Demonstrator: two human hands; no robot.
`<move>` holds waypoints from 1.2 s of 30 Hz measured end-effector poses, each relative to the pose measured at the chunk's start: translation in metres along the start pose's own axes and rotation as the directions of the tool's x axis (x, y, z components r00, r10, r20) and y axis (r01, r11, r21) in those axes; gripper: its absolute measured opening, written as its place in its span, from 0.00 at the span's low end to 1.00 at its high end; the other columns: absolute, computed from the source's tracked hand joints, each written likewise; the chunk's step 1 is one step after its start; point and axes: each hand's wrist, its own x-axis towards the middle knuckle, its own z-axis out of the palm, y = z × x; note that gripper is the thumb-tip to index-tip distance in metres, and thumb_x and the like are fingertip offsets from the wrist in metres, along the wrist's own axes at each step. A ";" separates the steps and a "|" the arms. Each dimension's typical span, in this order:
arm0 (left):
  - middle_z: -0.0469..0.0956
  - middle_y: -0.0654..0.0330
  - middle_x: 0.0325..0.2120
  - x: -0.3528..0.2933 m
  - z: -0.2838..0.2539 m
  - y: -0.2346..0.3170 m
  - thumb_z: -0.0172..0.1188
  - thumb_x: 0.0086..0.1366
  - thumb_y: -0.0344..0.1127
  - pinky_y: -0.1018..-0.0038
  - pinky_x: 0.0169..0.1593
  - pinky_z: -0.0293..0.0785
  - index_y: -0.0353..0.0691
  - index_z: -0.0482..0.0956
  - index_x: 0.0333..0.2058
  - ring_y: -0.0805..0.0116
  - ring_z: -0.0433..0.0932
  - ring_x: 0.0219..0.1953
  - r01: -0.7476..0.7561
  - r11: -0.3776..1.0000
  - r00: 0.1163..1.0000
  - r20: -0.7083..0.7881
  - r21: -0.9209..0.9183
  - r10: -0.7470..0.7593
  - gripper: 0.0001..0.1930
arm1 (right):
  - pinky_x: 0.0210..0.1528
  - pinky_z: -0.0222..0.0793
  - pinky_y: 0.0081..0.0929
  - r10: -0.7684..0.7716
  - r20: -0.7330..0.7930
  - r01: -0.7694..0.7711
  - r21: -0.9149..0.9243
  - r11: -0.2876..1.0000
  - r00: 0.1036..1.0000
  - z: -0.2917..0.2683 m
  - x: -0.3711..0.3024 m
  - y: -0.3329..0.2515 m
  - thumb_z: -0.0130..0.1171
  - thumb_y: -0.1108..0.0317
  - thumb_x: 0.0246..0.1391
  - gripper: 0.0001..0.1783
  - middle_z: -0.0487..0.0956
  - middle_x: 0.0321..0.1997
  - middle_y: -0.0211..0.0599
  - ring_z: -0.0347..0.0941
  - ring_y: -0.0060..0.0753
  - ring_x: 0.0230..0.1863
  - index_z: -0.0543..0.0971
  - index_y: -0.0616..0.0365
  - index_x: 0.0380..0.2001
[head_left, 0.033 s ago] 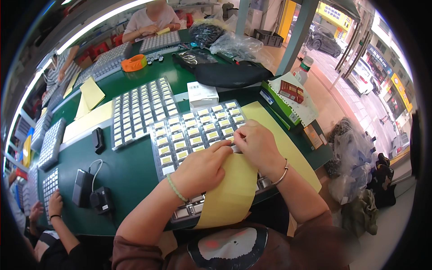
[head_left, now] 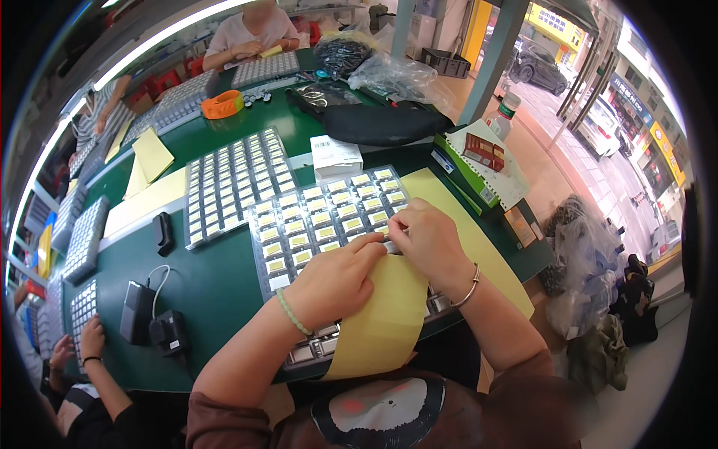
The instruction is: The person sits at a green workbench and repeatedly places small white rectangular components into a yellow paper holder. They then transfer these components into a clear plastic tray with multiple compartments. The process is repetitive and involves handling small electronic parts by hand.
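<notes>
A clear plastic tray [head_left: 263, 247] with rows of small metal parts lies in front of me, many parts bearing pale yellow labels. Across its near part lies a yellow sheet [head_left: 381, 322] that hangs down toward my lap. My left hand [head_left: 336, 277] is closed on the upper end of this sheet, its fingers pointing right. Right beside them, my right hand [head_left: 428, 238] is pinched closed low over the tray. Whatever lies between its fingertips is hidden. Both hands cover the tray's middle rows.
Another filled tray [head_left: 239, 183] lies further left, with a white box [head_left: 336, 157] behind mine. Yellow paper [head_left: 479, 247] extends to the right, near a green box [head_left: 467, 176]. Black adapters [head_left: 137, 313] lie left. A co-worker's hands [head_left: 91, 338] touch a tray at far left.
</notes>
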 end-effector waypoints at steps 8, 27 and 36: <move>0.75 0.50 0.61 -0.001 0.000 0.001 0.53 0.60 0.29 0.57 0.44 0.81 0.38 0.75 0.53 0.46 0.84 0.40 0.001 1.000 1.000 -0.012 -0.013 -0.001 0.20 | 0.42 0.75 0.38 -0.226 -0.024 0.224 -0.081 0.971 0.974 -0.011 -0.009 0.006 0.62 0.72 0.55 0.08 0.78 0.37 0.38 0.77 0.41 0.42 0.86 0.56 0.37; 0.78 0.63 0.40 -0.005 -0.006 -0.006 0.59 0.69 0.21 0.81 0.41 0.75 0.39 0.68 0.65 0.82 0.76 0.35 0.063 0.783 0.990 -0.058 -0.619 -0.125 0.26 | 0.46 0.75 0.30 -0.125 0.222 -0.027 0.578 0.816 0.967 -0.033 -0.022 0.001 0.67 0.71 0.56 0.19 0.83 0.40 0.40 0.80 0.35 0.42 0.83 0.61 0.52; 0.78 0.55 0.55 -0.004 -0.002 -0.009 0.59 0.70 0.20 0.78 0.51 0.79 0.35 0.64 0.67 0.77 0.80 0.45 0.140 0.620 0.984 0.038 -0.772 -0.175 0.28 | 0.44 0.73 0.33 -0.239 0.100 0.176 0.423 0.889 0.966 -0.031 -0.021 -0.005 0.68 0.73 0.54 0.08 0.80 0.36 0.38 0.78 0.42 0.41 0.84 0.59 0.38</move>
